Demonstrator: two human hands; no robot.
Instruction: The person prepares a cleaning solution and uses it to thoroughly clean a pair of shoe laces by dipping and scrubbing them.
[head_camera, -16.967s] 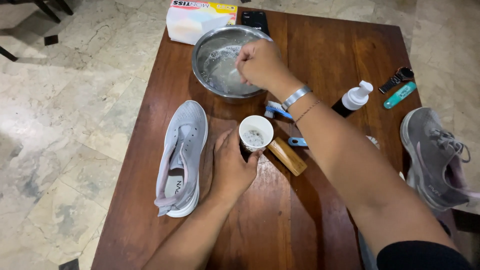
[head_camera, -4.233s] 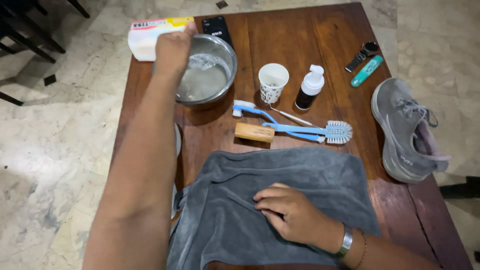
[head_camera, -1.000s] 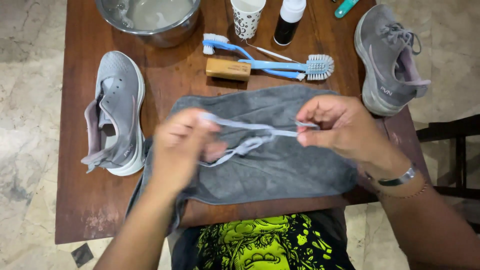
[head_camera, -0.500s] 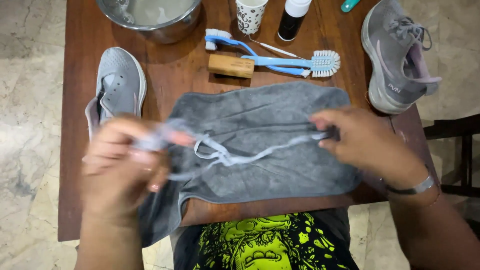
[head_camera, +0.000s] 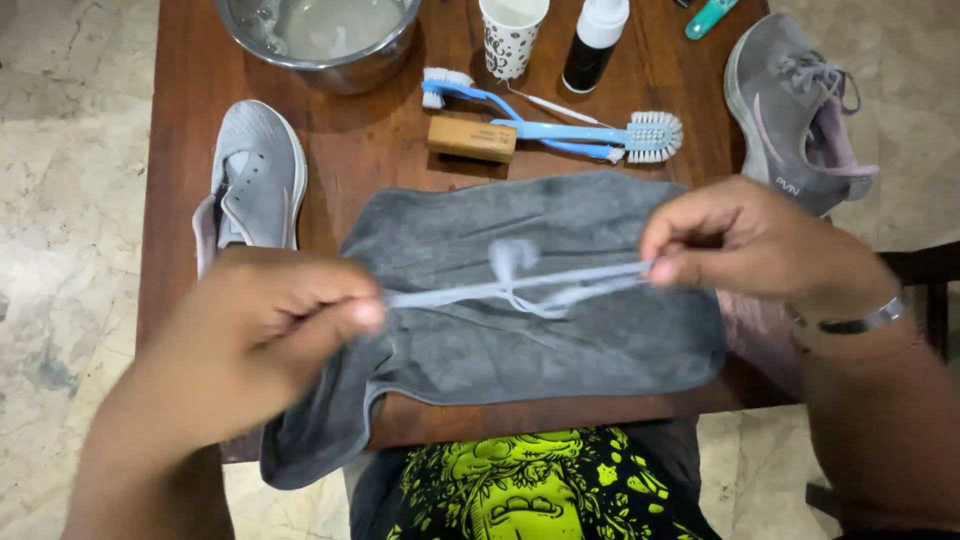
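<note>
My left hand (head_camera: 255, 335) and my right hand (head_camera: 750, 245) each pinch an end of a pale grey shoelace (head_camera: 520, 285), stretched between them above a grey towel (head_camera: 520, 340). The towel lies spread on a brown wooden table (head_camera: 340, 140) and hangs over its near edge at the left. A loop of the lace dangles near its middle. A grey shoe (head_camera: 258, 185) without a lace lies just beyond my left hand. A second grey shoe (head_camera: 795, 105), laced, lies beyond my right hand.
At the table's far side stand a steel bowl (head_camera: 325, 35) of cloudy water, a spotted paper cup (head_camera: 512, 35) and a dark bottle (head_camera: 595, 45) with a white cap. Blue brushes (head_camera: 570, 130) and a wooden brush (head_camera: 472, 138) lie behind the towel. Marble floor surrounds the table.
My hands have drawn further apart, pulling the shoelace straighter over the towel. My left hand has dropped lower and nearer to me.
</note>
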